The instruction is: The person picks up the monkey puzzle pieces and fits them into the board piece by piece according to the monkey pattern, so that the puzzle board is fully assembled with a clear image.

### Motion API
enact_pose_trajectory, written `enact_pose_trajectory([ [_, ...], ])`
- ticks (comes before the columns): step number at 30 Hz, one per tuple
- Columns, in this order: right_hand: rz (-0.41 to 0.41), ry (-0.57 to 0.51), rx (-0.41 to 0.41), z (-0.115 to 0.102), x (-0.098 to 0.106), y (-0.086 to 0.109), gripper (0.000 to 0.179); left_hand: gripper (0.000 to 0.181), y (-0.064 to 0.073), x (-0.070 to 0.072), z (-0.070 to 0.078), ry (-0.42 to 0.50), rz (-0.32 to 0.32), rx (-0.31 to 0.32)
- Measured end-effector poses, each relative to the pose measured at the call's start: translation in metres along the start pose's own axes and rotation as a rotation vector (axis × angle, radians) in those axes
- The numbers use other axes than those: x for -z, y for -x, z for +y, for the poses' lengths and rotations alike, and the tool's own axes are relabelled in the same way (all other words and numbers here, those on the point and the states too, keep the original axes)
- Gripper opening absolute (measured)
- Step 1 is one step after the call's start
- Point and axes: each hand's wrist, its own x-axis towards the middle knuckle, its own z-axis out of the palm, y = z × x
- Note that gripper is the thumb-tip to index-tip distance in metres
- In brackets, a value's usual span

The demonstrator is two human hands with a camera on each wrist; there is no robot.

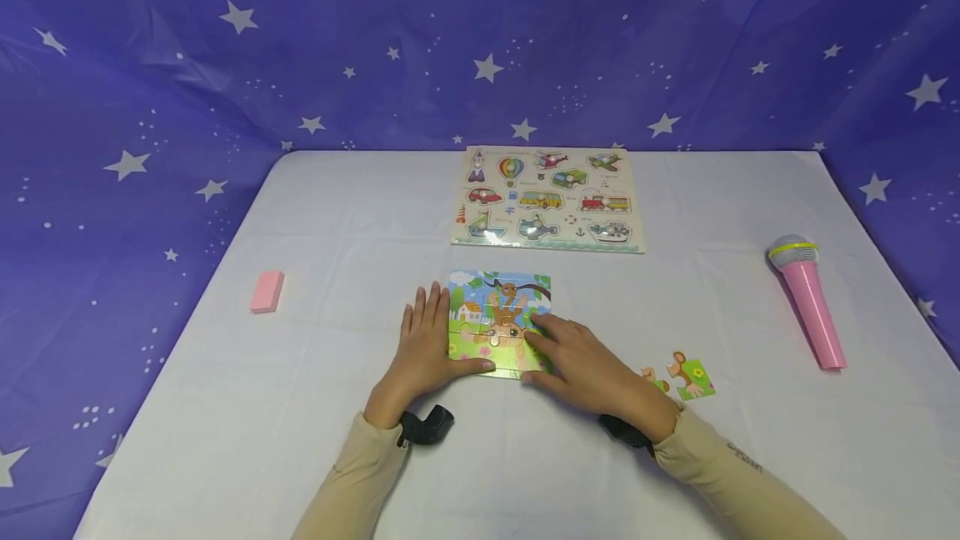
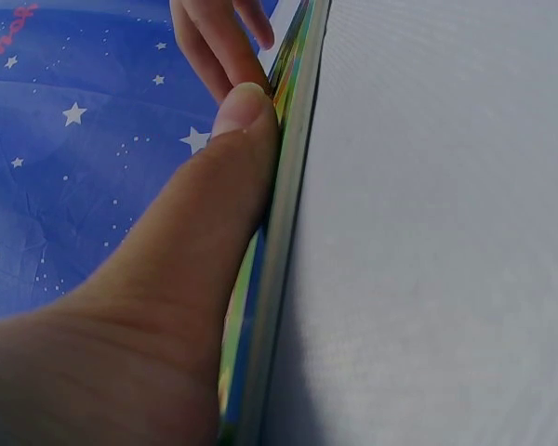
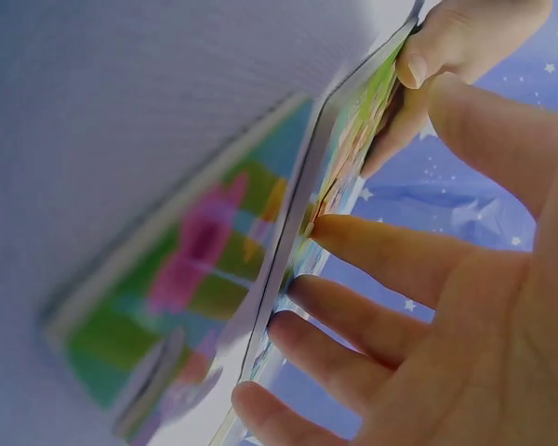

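Note:
A jigsaw puzzle (image 1: 468,325) with a monkey hanging from a branch lies in front of me, most of its picture put together. My left hand (image 1: 426,348) rests along its left side, fingers straight, with the thumb on the near edge. In the left wrist view that thumb (image 2: 209,200) lies along the puzzle's rim. My right hand (image 1: 583,363) is over the right part, its spread fingertips touching the puzzle. To the right lie two loose jigsaw pieces, one green with a flower (image 1: 697,379), the other (image 1: 657,382) partly hidden by my right forearm.
Behind the puzzle lies a vehicle peg board (image 1: 517,233). A pink toy microphone (image 1: 813,311) is at the right, and a small pink block (image 1: 267,292) at the left. Starry blue-purple cloth (image 1: 420,98) rises behind the white table (image 1: 345,232).

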Motion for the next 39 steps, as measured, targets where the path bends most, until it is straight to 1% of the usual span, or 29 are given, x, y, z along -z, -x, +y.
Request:
enact_pose_trajectory([
  [2, -0.010, 0.006, -0.003, -0.001, 0.000, 0.000, 0.060, 0.124, 0.000, 0.000, 0.000, -0.001, -0.009, 0.004],
  [5, -0.024, 0.019, -0.007, -0.002, 0.000, 0.000, 0.062, 0.124, 0.000, 0.000, 0.000, -0.002, -0.006, 0.006],
  [12, -0.059, 0.030, -0.010, -0.004, -0.001, 0.000, 0.067, 0.122, 0.001, -0.001, 0.000, 0.007, 0.030, -0.004],
  [19, -0.067, 0.019, -0.015, -0.002, 0.000, 0.001, 0.066, 0.124, 0.001, 0.000, 0.001, -0.003, -0.001, 0.015],
  [22, -0.046, 0.000, -0.011, -0.001, 0.001, 0.002, 0.063, 0.124, 0.000, 0.000, 0.000, -0.003, -0.009, 0.012],
  [28, 0.040, -0.029, -0.018, 0.004, 0.004, 0.007, 0.053, 0.124, 0.000, -0.001, 0.000, -0.004, -0.007, 0.010],
  [34, 0.097, -0.025, -0.044, 0.011, 0.009, 0.018, 0.038, 0.124, 0.001, -0.001, 0.001, 0.005, 0.030, -0.004],
  [39, 0.128, 0.004, -0.069, 0.021, 0.012, 0.029, 0.035, 0.124, 0.001, -0.001, 0.001, 0.003, 0.044, -0.010],
])
